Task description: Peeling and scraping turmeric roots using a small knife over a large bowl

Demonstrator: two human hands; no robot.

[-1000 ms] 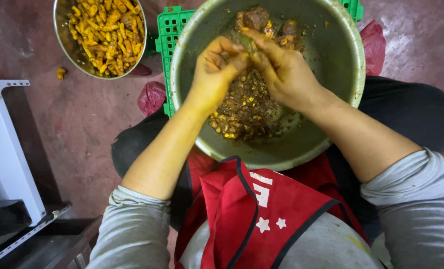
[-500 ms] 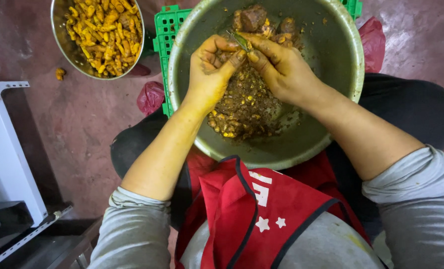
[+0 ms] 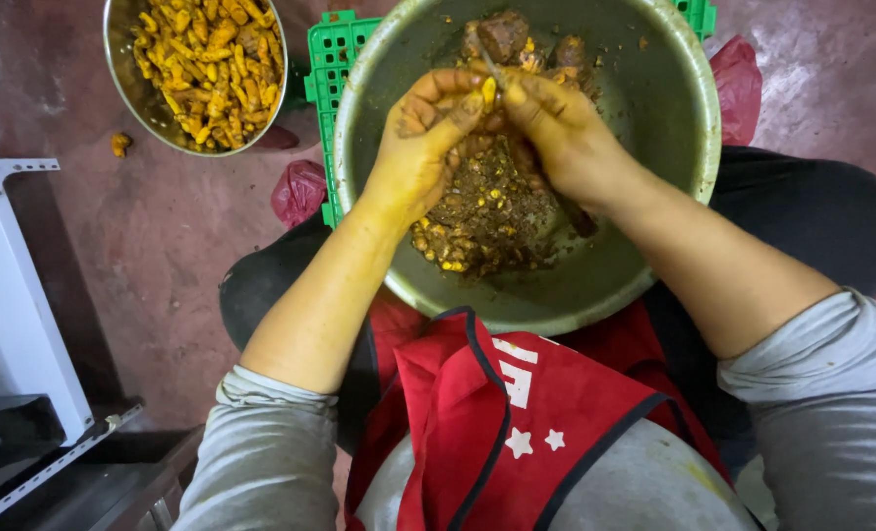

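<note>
Head view looks straight down on a small yellow root piece (image 3: 488, 92) pinched between the fingertips of both hands over a big metal bowl (image 3: 654, 108). Left hand (image 3: 420, 143), stained yellow, curls its fingers closed around the piece from the left. Right hand (image 3: 561, 133) grips it from the other side, and a thin dark blade tip (image 3: 487, 64) sticks up between the two thumbs; how the right hand holds that blade is hidden by its own fingers. Under the hands, a heap of brown peelings and yellow bits (image 3: 482, 211) lies on the bowl's bottom, with a few darker unpeeled lumps (image 3: 505, 34) at the far side. The bowl rests on the person's lap, above a red apron (image 3: 502, 403) and grey sleeves. Behind it stands a green plastic crate (image 3: 335, 59), with red plastic bags (image 3: 298, 189) on either side. Further left, a second metal bowl (image 3: 123, 69) holds peeled yellow roots (image 3: 207, 64), and one loose yellow piece (image 3: 120, 144) lies on the reddish floor.
</note>
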